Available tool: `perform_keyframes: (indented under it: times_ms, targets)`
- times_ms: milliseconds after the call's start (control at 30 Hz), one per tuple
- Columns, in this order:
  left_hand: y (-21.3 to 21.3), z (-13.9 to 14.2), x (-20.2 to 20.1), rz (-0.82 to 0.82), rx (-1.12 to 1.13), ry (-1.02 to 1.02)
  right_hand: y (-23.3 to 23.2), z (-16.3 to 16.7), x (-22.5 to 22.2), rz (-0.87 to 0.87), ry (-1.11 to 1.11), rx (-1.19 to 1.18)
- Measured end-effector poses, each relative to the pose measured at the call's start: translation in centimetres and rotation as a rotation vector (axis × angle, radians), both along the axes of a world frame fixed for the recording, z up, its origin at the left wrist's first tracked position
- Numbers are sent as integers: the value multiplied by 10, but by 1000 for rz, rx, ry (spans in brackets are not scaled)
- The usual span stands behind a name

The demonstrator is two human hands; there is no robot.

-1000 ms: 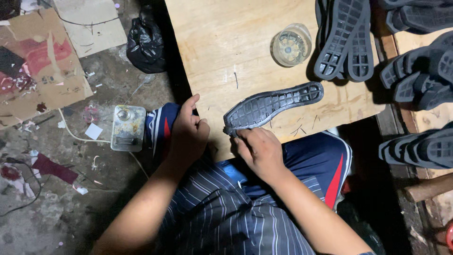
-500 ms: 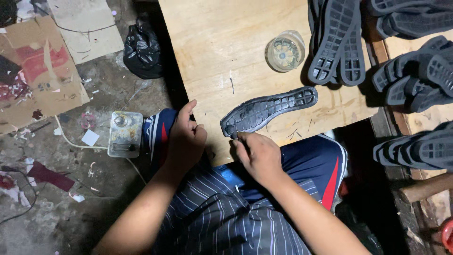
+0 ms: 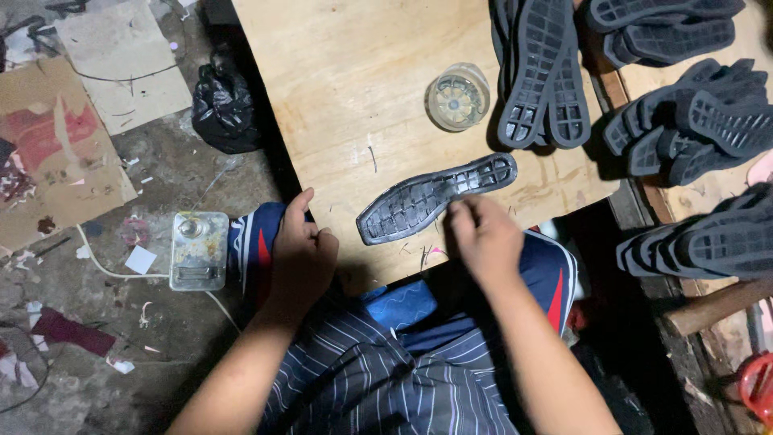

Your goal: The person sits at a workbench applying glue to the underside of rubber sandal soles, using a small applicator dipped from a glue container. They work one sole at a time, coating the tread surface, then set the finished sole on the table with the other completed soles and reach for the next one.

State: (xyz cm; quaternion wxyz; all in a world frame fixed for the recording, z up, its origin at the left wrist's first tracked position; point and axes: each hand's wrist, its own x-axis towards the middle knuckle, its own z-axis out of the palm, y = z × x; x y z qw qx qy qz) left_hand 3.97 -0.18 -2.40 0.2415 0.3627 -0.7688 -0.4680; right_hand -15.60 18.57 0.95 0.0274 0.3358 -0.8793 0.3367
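Black shoe sole (image 3: 436, 197) flat on table (image 3: 338, 89) near its 6 o'clock edge. Right hand (image 3: 485, 239) fingers pinched on sole's middle edge. Left hand (image 3: 302, 256) loosely curled, holding nothing, at table's edge, 9 o'clock of sole.

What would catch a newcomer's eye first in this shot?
A single dark shoe sole lies tread up near the front edge of a pale wooden board, with the right hand touching its near edge. The left hand rests at the board's left front corner. More soles are stacked at the back of the board and piled to the right, with a round clear lid beside the back stack.
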Motion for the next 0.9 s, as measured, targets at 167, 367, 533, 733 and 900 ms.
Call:
perform_keyframes:
  times_ms: [167, 367, 533, 733, 900]
  targets:
    - [11, 6, -3, 23, -26, -19, 17, -4, -35, -276, 11, -14]
    - [25, 13, -8, -43, -243, 39, 15, -11, -24, -143, -43, -53]
    - [31, 12, -16, -119, -638, -68, 11, 9, -42, -299, -26, 7]
    - [32, 0, -27, -275, -547, -193, -12, -12, -7, 141, 115, -59]
    - [31, -12, -28, -283, -618, -136, 4, -13, -55, -147, 124, -63]
